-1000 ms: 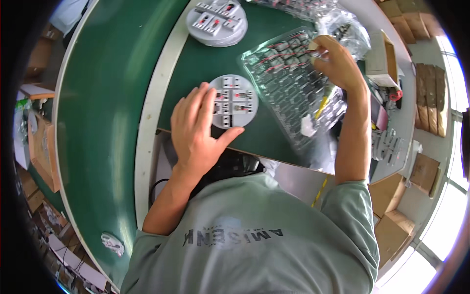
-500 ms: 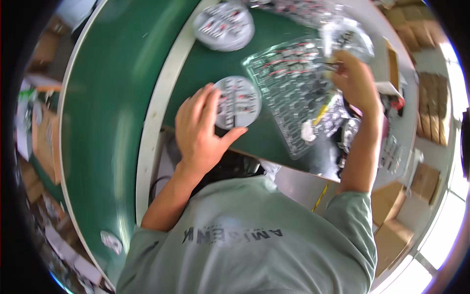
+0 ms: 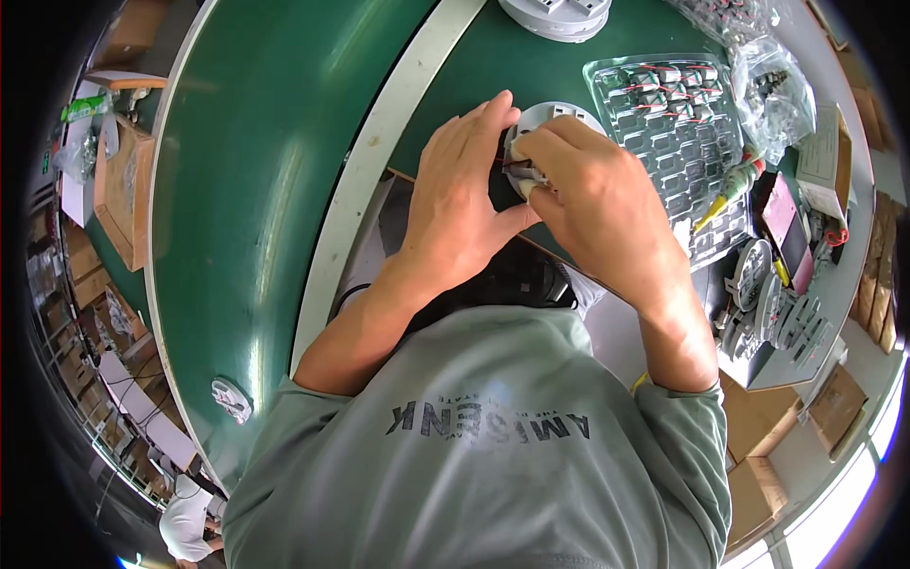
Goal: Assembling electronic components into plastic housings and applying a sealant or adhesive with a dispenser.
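A round light-grey disc (image 3: 559, 112) with small raised fittings lies on the green tabletop, largely hidden by my hands. My left hand (image 3: 455, 204) curves along its left side, fingers stretched out and thumb apart, near the rim. Over the disc, my right hand (image 3: 597, 204) has thumb and fingers pinched together, with whitish coverings on the tips. Between them a small silvery-grey part (image 3: 524, 174) shows, with a bit of red wire beside it. Its underside is hidden, so I cannot tell whether it sits in the disc.
Right of the disc, a clear compartment tray (image 3: 654, 142) holds several small silvery parts with red wires. A yellow-tipped tool (image 3: 725, 199) lies across it. Clear bags (image 3: 773, 100), an open box (image 3: 825, 166) and grey mouldings (image 3: 754, 275) stand farther right. Stacked discs (image 3: 557, 19) are at the back.
My right hand has come left from the bags beside the tray to the disc. My left hand remains beside the disc. The whole view has shifted.
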Motion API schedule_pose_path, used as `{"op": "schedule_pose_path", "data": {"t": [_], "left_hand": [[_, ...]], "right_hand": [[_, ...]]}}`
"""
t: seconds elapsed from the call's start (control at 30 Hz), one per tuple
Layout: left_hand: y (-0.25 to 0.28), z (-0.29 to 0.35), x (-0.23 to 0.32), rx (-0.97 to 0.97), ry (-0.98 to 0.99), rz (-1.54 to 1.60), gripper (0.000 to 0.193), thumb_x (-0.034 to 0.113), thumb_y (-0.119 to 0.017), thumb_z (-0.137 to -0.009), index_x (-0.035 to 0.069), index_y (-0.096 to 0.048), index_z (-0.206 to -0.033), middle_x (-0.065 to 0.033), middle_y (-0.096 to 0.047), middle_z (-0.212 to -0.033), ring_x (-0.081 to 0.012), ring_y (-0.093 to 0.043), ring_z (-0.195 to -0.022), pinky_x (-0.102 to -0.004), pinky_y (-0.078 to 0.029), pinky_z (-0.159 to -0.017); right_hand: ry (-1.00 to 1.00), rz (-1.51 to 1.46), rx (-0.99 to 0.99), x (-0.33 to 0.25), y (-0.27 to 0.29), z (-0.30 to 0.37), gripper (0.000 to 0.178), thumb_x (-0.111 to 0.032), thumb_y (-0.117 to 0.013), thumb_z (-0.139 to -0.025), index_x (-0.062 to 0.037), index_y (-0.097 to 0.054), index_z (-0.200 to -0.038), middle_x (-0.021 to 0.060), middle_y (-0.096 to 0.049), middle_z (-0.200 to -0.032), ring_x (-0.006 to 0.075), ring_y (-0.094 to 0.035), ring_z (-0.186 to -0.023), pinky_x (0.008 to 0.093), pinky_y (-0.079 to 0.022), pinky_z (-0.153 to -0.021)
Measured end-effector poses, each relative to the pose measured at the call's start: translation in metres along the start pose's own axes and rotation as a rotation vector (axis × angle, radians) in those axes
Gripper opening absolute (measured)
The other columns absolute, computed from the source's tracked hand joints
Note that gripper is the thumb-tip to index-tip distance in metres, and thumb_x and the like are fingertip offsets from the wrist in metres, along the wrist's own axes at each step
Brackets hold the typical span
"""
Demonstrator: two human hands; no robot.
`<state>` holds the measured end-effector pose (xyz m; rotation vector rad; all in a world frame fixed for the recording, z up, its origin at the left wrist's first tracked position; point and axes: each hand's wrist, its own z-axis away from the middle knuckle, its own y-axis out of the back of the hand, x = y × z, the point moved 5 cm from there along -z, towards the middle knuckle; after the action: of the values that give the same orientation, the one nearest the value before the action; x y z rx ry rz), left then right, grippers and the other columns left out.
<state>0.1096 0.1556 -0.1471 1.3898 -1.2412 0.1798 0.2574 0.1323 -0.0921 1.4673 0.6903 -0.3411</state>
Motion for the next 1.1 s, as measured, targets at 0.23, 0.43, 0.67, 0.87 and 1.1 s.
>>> {"op": "schedule_pose_path", "data": {"t": [0.23, 0.43, 0.67, 0.87, 1.1], "left_hand": [[0.0, 0.002, -0.002, 0.03, 0.009, 0.018, 0.109, 0.019, -0.1, -0.071, 0.003, -0.044, -0.163, -0.0145, -0.067, -0.145, -0.0379, -0.06, -0.135, -0.0505, -0.044, -0.116], [-0.001, 0.001, -0.004, 0.033, 0.012, -0.014, 0.105, 0.019, -0.101, -0.066, 0.001, -0.051, -0.156, -0.0185, -0.066, -0.14, -0.0402, -0.06, -0.133, -0.052, -0.044, -0.115], [-0.002, 0.0, -0.003, 0.069, -0.014, -0.002, 0.102, 0.02, -0.102, -0.063, 0.003, -0.056, -0.152, -0.0176, -0.066, -0.135, -0.0393, -0.062, -0.127, -0.0511, -0.046, -0.11], [-0.004, -0.003, -0.002, 0.084, -0.008, -0.046, 0.1, 0.021, -0.102, -0.064, 0.003, -0.056, -0.152, -0.0176, -0.066, -0.135, -0.0391, -0.062, -0.126, -0.0507, -0.045, -0.11], [-0.002, 0.006, -0.006, 0.121, -0.043, 0.002, 0.099, 0.025, -0.102, -0.066, 0.003, -0.056, -0.152, -0.0181, -0.066, -0.136, -0.0398, -0.061, -0.129, -0.0505, -0.045, -0.112]], "right_hand": [[0.026, -0.089, 0.044, 0.006, 0.0, 0.009, 0.02, 0.004, -0.074, -0.086, -0.0003, -0.073, -0.105, 0.0162, -0.075, -0.112, 0.038, -0.074, -0.096, 0.0426, -0.06, -0.079], [0.077, -0.021, 0.085, 0.002, -0.004, 0.006, 0.018, 0.004, -0.074, -0.086, 0.0003, -0.073, -0.103, 0.0137, -0.076, -0.11, 0.0358, -0.074, -0.094, 0.0411, -0.061, -0.079], [-0.056, -0.253, -0.121, 0.024, 0.002, -0.003, 0.015, 0.004, -0.074, -0.086, -0.0003, -0.073, -0.1, 0.0119, -0.078, -0.105, 0.0341, -0.075, -0.094, 0.0402, -0.061, -0.079], [0.184, -0.027, 0.116, 0.017, -0.006, 0.004, 0.012, 0.002, -0.074, -0.088, -0.0008, -0.075, -0.1, 0.0123, -0.078, -0.106, 0.0299, -0.075, -0.091, 0.0378, -0.061, -0.079], [-0.174, 0.051, 0.527, 0.019, 0.043, 0.042, 0.018, -0.014, -0.074, -0.099, -0.0057, -0.076, -0.115, 0.0151, -0.074, -0.108, 0.036, -0.072, -0.092, 0.043, -0.059, -0.082]]}}
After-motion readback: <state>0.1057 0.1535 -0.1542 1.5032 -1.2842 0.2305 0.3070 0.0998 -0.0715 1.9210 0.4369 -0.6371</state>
